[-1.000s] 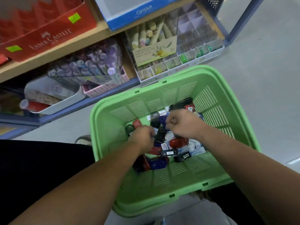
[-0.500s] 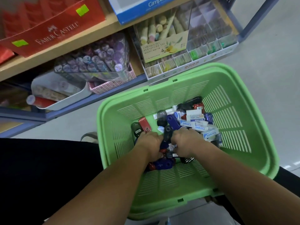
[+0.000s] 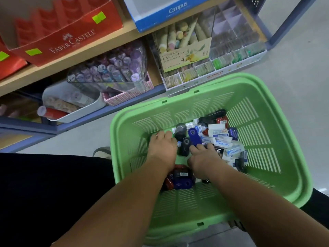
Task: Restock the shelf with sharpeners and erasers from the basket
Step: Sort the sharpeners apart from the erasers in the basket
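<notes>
**Both hands digging through the green basket**

We are facing the shelf (image 3: pixel 99 49) with the green basket (image 3: pixel 187 211) pulled in close. It seems to be resting across our legs, and we are reaching both hands into the heap of stock on its floor.

Our left hand (image 3: pixel 162 148) is lying knuckles-up on the left edge of the heap. Its fingers are bending down out of sight, so we cannot tell whether it is gripping anything. Our right hand (image 3: pixel 204 157) is pressing in just beside it, with its fingertips touching the lower end of a blue sharpener (image 3: pixel 195 138) — pinching or only nudging, we cannot tell. A black sharpener (image 3: pixel 185 146) is sitting between the two hands. The Campus erasers (image 3: pixel 222 143) are lying jumbled to the right of the sharpeners.

We are judging this as the gathering step, with nothing from this handful lifted out yet.

The main risk is the mix itself. Sharpeners and erasers are lying tangled together, so a hasty scoop is likely to bring up both kinds and land them in the wrong slot. The sharpeners look smooth and rounded, so an overfull grab may be shedding pieces onto the floor on the way up. The basket is also looking tilted — a hard push on one side could be tipping it off our legs. The red Faber-Castell box (image 3: pixel 71 40) is standing right at the shelf edge, so a careless reach could be knocking it.
</notes>
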Available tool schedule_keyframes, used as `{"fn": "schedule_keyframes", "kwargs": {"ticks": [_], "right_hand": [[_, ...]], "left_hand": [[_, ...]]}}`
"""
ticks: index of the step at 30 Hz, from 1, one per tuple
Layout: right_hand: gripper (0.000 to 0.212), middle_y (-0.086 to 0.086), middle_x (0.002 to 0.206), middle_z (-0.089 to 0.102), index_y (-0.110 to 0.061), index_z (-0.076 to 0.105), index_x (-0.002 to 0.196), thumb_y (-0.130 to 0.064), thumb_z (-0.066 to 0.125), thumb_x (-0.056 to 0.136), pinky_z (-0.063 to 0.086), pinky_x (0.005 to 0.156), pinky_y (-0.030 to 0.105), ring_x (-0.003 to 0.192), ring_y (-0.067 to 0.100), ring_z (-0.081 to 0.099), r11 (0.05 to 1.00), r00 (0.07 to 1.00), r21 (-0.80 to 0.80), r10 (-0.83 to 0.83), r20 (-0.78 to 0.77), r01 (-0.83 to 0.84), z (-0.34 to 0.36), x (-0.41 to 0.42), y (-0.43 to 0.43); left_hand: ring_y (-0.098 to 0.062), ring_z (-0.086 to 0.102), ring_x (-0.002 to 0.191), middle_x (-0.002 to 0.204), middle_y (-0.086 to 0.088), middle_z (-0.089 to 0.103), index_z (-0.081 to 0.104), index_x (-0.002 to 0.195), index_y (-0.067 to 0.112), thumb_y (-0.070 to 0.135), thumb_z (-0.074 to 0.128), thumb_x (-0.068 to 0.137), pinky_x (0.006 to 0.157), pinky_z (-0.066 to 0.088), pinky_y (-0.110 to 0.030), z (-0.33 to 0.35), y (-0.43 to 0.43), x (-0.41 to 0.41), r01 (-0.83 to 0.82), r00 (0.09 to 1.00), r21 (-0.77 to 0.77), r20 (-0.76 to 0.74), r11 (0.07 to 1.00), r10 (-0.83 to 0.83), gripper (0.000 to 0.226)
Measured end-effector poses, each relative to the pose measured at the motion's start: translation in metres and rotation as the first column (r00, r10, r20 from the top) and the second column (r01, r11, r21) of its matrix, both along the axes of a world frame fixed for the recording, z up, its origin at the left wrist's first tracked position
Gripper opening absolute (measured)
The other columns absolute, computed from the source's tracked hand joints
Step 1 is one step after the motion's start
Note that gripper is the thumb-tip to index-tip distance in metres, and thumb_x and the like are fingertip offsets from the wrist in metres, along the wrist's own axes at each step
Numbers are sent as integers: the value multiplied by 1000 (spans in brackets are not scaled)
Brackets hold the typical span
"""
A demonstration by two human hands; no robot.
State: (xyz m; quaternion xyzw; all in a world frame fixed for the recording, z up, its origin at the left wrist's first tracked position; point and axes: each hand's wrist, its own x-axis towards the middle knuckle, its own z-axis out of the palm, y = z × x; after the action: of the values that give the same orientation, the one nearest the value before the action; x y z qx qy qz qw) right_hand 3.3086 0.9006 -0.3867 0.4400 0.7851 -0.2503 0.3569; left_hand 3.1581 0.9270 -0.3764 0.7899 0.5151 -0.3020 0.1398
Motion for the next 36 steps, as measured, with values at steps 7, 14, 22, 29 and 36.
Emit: {"fn": "schedule_keyframes", "kwargs": {"ticks": [7,14,22,29,36], "right_hand": [[33,0,129,51,-29,62,120,-35,69,89,31,108,49,123,23,45,997,991,-3,-78,-105,79,6,6,0],[14,-7,90,60,-29,54,88,-30,68,90,52,70,29,81,11,60,814,772,-99,-575,-269,572,71,54,42],[26,8,89,58,-10,44,120,-5,47,94,49,64,36,81,32,66,715,795,372,-593,-123,591,76,64,44],[25,11,94,70,-18,58,121,-25,50,98,54,68,38,81,35,66,531,646,371,-580,-496,762,70,68,39],[23,5,103,68,-14,70,109,-18,52,94,55,86,41,99,27,62,731,719,299,-360,-594,613,46,60,38]], "left_hand": [[-25,54,111,119,-1,55,62,131,24,16,61,87,92,51,-41,-20,3,7,-183,914,-157,337,971,227,45],[-26,49,117,126,-5,51,53,138,24,22,66,92,95,52,-44,-31,1,10,-91,973,-96,202,991,109,47],[-26,56,102,116,-8,60,52,122,13,37,48,100,81,50,-40,-5,3,1,-342,897,33,308,939,316,33],[-15,65,73,86,4,69,55,110,20,55,53,98,64,55,-33,15,-5,50,-391,658,-320,558,863,506,37],[-27,44,132,145,-6,49,49,142,14,4,59,86,105,42,-40,-15,14,34,-130,896,59,435,990,92,57]]}}
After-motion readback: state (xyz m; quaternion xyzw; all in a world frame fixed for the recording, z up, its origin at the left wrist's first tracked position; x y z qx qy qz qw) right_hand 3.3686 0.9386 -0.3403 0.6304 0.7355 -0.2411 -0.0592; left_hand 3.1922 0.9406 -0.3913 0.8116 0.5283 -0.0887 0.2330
